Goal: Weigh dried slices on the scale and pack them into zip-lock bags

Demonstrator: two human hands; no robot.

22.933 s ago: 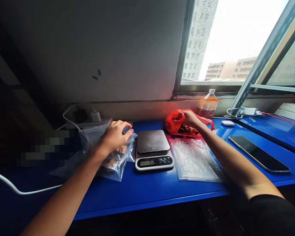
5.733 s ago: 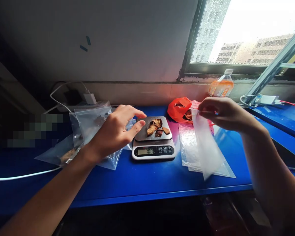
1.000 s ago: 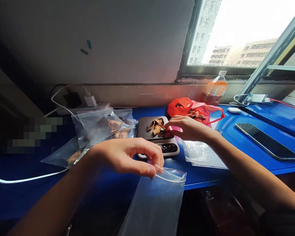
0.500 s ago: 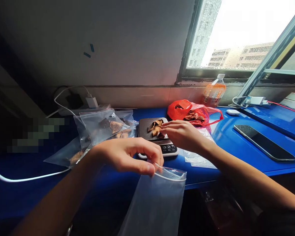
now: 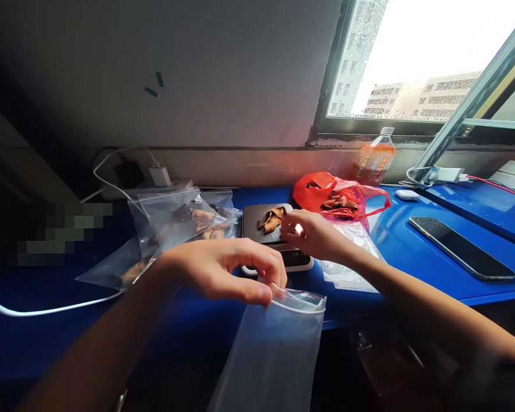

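Note:
My left hand (image 5: 227,269) pinches the rim of a clear zip bag (image 5: 274,349), which hangs below the table's front edge with its mouth partly open. A kitchen scale (image 5: 255,217) with a dark top stands just beyond it. On the scale's plate lie several dried brown slices (image 5: 273,220). My right hand (image 5: 311,233) is over the right side of the scale, thumb and fingers curled together beside the slices. Whatever its fingertips hold, if anything, is hidden. The scale's front panel is partly covered by both hands.
Filled zip bags (image 5: 180,214) of dried pieces lie left of the scale. Behind right are a red plastic bag (image 5: 313,197) with reddish chunks and a drink bottle (image 5: 375,157). Flat clear bags (image 5: 352,274), a phone (image 5: 461,249) and a white cable (image 5: 47,312) lie on the blue table.
My right hand has gone from stretched fingers over the slices to a curled pinch, drawn slightly down and to the right. The left hand and its bag have hardly moved.

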